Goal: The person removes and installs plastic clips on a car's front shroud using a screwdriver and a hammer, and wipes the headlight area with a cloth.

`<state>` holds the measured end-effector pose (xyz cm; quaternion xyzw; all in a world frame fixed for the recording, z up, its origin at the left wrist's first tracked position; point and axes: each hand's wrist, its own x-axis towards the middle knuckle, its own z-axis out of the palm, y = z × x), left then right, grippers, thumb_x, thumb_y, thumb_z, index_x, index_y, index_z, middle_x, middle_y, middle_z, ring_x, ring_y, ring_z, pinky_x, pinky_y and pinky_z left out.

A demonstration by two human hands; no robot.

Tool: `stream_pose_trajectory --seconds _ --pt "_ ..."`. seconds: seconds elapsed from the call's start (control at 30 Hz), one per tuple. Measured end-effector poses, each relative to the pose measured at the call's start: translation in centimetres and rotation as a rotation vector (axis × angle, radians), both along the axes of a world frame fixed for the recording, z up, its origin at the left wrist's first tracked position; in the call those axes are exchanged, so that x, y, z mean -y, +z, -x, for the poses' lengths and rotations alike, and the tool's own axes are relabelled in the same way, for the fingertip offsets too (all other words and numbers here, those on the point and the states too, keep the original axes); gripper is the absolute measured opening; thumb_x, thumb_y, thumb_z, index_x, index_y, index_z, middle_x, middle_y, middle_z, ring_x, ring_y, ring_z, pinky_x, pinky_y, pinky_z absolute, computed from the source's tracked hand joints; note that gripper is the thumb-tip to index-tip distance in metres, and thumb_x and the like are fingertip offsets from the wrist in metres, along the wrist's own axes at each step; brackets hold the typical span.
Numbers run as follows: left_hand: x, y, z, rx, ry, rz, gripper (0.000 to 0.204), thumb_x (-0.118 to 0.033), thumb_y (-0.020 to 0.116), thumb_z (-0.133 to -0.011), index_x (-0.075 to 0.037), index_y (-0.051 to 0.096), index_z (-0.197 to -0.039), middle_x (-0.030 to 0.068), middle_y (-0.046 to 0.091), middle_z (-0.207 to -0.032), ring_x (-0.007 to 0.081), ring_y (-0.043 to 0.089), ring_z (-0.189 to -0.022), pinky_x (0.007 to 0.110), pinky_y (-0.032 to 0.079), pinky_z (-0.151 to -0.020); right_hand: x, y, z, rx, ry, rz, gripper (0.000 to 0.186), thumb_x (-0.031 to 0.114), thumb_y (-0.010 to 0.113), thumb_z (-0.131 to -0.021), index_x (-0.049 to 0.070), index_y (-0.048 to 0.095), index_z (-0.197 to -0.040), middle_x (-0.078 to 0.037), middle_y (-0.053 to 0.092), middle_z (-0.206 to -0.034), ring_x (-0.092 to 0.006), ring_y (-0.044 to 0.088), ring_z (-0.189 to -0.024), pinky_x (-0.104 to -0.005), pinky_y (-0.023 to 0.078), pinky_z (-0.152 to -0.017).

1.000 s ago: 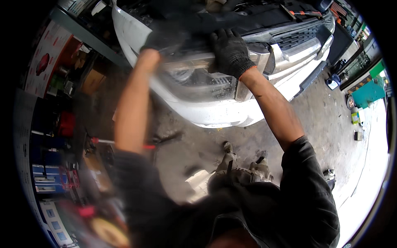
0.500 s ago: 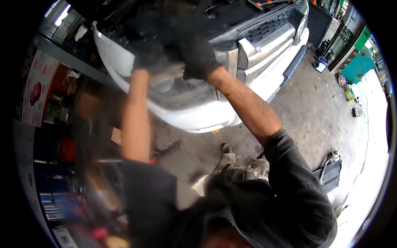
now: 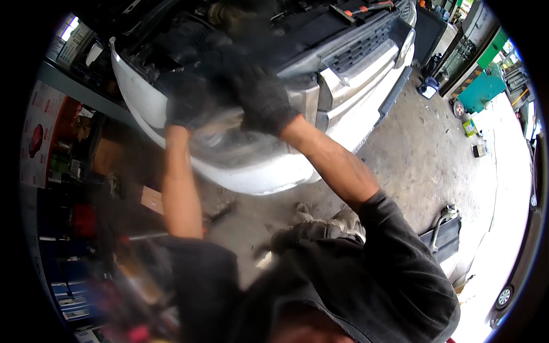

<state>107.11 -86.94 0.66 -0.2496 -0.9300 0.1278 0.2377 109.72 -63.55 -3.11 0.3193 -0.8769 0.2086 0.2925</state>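
Note:
Both my hands wear black knitted gloves and reach over the front corner of a white vehicle. My left hand point(image 3: 190, 102) is by the inner edge of the headlight area, its fingers smeared dark against the engine bay point(image 3: 186, 43). Close beside it, my right hand point(image 3: 267, 102) lies over the top of the headlight point(image 3: 229, 140), next to the grille point(image 3: 360, 54). Its fingers blend into the dark parts behind. Whether either hand holds something cannot be made out. The white bumper point(image 3: 251, 180) curves below both wrists.
A hammer point(image 3: 366, 8) with an orange and black handle rests on the vehicle's front. Blue jug point(image 3: 428, 87), teal cabinet point(image 3: 483, 91) and a dark panel with a metal pipe point(image 3: 443, 237) stand or lie at right. Shelves with boxes point(image 3: 71, 297) line the left.
The view has shifted, so the vehicle sits lower and further left. Both hands stay over the same headlight corner; little movement relative to the vehicle shows.

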Motion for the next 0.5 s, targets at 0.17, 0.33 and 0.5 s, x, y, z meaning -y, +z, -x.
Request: stream_pose_trajectory --seconds 0.17,0.33,0.5 --pt "-0.8 -0.8 3.1 0.209 -0.081 -1.297 0.020 -0.018 0.066 -0.093 -0.002 0.075 -0.101 0.0055 0.068 -0.083 0.0178 0.066 -0.076 0.031 0.053 -0.067 -0.3 0.2 0.8 0.025 0.062 -0.010 0.068 0.026 0.079 -0.059 -0.004 0.067 -0.119 -0.022 0.061 -0.112 -0.0395 0.058 -0.111 -0.0544 0.040 -0.110" --pt "-1.8 -2.6 4.0 -0.297 -0.211 -0.632 0.019 -0.016 0.070 -0.093 -0.002 0.072 -0.107 0.0188 0.074 -0.106 0.0348 0.071 -0.103 0.043 0.054 -0.096 -0.1 -1.1 2.7 -0.072 0.168 0.149 0.052 0.025 0.079 -0.068 -0.006 0.067 -0.107 -0.026 0.062 -0.117 -0.0424 0.058 -0.111 -0.0576 0.043 -0.108" --pt "-2.4 -2.3 2.6 -0.186 0.062 -0.315 0.031 -0.009 0.072 -0.093 -0.004 0.071 -0.124 0.0187 0.073 -0.120 0.0332 0.072 -0.103 0.042 0.058 -0.090 -2.6 -0.8 4.3 0.041 0.370 0.098 0.039 0.015 0.063 -0.082 -0.009 0.069 -0.112 -0.036 0.061 -0.123 -0.0499 0.058 -0.118 -0.0664 0.045 -0.105"
